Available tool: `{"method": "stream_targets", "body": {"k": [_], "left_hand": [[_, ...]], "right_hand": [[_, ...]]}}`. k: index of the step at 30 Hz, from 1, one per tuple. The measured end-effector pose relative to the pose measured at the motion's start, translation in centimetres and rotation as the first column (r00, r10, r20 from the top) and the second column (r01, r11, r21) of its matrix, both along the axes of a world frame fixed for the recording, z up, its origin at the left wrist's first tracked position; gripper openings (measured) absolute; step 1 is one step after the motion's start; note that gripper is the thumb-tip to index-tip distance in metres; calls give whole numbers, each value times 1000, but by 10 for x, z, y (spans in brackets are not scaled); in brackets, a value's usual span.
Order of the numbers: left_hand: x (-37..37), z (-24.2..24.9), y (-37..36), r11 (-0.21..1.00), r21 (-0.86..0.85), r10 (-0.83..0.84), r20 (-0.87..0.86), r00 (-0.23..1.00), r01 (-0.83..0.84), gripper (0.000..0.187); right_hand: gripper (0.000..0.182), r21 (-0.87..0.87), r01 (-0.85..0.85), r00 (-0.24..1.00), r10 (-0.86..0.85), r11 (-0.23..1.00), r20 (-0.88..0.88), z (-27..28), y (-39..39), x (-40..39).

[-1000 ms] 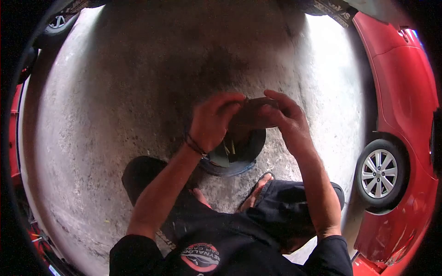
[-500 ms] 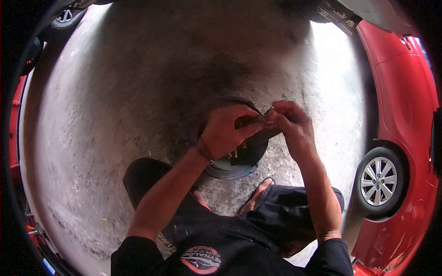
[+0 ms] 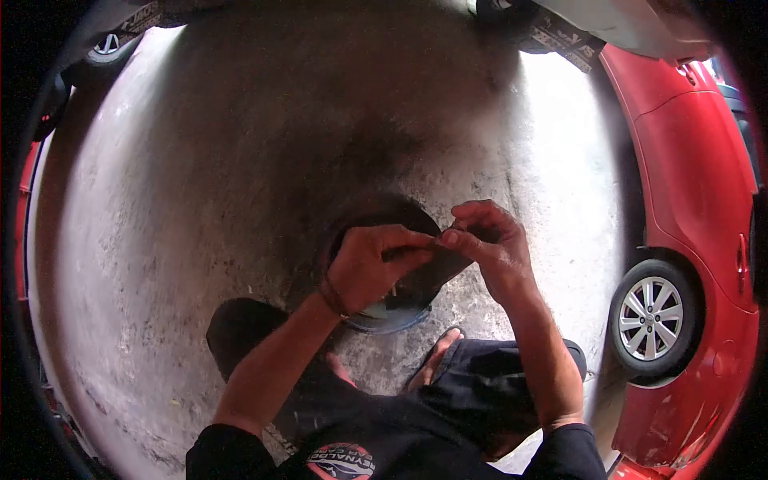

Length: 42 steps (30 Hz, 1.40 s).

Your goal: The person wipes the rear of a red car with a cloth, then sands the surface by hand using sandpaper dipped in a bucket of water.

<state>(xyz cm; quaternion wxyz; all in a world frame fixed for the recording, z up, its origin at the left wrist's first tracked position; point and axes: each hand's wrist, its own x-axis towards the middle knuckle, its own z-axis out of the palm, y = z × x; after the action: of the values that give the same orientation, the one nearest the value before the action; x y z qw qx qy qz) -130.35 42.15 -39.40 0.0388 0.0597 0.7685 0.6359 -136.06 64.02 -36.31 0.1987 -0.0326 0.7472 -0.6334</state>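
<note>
My left hand (image 3: 370,258), with a band at the wrist, is closed in a pinch, thumb against forefinger. Its fingertips meet those of my right hand (image 3: 498,244), also pinched, its other fingers curled loosely above. A small dark piece shows between the two sets of fingertips, but I cannot tell what it is. Right below both hands stands a dark round basin (image 3: 372,326) on the floor, its near rim bluish. A pale greenish patch and some small light-coloured items show inside it; my hands and forearms cover much of the rest.
A red car (image 3: 696,152) with a silver-spoked wheel (image 3: 652,318) stands along the right. The underside of a light vehicle (image 3: 632,24) hangs over the top right edge. Another wheel (image 3: 108,46) is at the upper left. My feet rest on the stained concrete floor (image 3: 200,200) just before the basin.
The view has shifted, so hands, basin and car sit lower and slightly left in it. My fingertips are still together, and my right hand's upper fingers have lifted a little apart from the thumb.
</note>
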Motion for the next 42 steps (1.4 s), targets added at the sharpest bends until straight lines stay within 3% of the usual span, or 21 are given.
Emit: {"method": "stream_targets", "body": {"k": [2, 5, 7, 8, 10, 11, 12, 15, 21, 27, 30, 33, 36, 39, 42], "left_hand": [[1, -4, 0, 999, 34, -23, 28, 999, 22, 24], [2, -9, 2, 999, 31, -17, -114, 993, 21, 24], [9, -2, 4, 998, -14, -54, -33, 998, 54, 22], [3, 6, 5, 997, -42, -70, -39, 997, 68, 22], [5, -16, 8, 992, -122, -41, -127, 991, 25, 23], [4, -18, 7, 988, -154, -41, -129, 991, 21, 23], [3, -17, 6, 983, -180, -43, -119, 992, 20, 23], [1, -11, 1, 983, -169, -66, -1, 998, 65, 25], [4, -31, -6, 987, -146, -78, -55, 995, 69, 21], [4, -51, -11, 951, 90, -300, 16, 954, 297, 29], [3, -42, -14, 934, -54, -355, -49, 934, 352, 31], [5, -29, -14, 960, 126, -270, 170, 948, 251, 31], [-1, -64, -18, 995, -94, -37, -57, 998, 32, 33], [5, -13, -18, 997, -55, 48, -11, 999, -48, 31], [10, -13, -12, 996, -38, 83, 1, 997, -83, 30]], "right_hand": [[34, 33, -5, 1000, 5, 999, -8, 1, 1, 0], [33, 12, -14, 1000, 14, 1000, 27, -4, 4, 3], [33, -70, -29, 998, 33, 997, 59, -5, 5, 5], [33, 56, -79, 997, 78, 995, 24, -5, 6, 6], [31, -64, -100, 994, 102, 993, 36, -17, 3, 10], [32, -22, -125, 992, 125, 992, -31, -26, 5, 8], [33, -68, -158, 984, 163, 985, 72, -24, 3, 4], [34, -90, -195, 979, 199, 977, 42, -18, -3, 1], [29, 197, -192, 954, 230, 961, -194, -3, -15, 1], [17, 371, -220, 916, 322, 902, -239, 2, -15, 12], [16, 322, -222, 931, 298, 921, -210, 7, -16, 14], [25, 294, -88, 936, 180, 952, -303, -12, -6, -3], [35, 217, -38, 960, 95, 975, -262, -20, 0, -7], [42, 275, -51, 922, 151, 960, -356, -24, -14, 9], [39, 309, -47, 954, 135, 950, -268, -16, -21, 13]]}}
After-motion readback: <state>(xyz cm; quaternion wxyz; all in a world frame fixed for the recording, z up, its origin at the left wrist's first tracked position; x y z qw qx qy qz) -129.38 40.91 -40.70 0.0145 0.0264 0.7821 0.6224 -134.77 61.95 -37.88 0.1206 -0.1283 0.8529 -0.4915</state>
